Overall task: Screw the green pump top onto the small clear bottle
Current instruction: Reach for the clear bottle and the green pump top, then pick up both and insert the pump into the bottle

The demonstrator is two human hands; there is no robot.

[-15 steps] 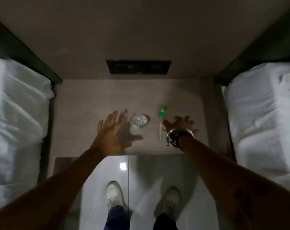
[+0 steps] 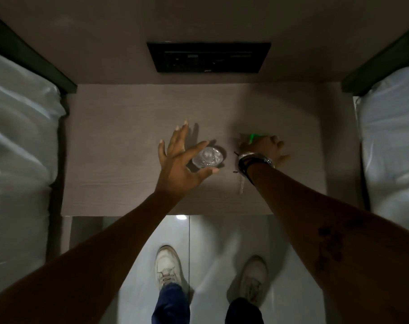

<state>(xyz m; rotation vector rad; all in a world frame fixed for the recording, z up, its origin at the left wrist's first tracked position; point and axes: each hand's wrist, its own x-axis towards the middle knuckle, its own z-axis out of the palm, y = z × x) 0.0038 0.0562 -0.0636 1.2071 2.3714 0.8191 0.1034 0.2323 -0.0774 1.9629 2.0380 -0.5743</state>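
Both parts are being picked up, so no threading has begun. The left hand (image 2: 177, 164) is spread wide, forefinger and thumb either side of the small clear bottle (image 2: 207, 158) standing on the table (image 2: 119, 141), not yet closed on it. The right hand (image 2: 265, 148) lies over the green pump top (image 2: 252, 137); whether it grips cannot be told. Next, I judge, each hand must close, then lift and align tube with neck. Against the earlier frame, the left hand has reached the bottle and the right has covered most of the pump.
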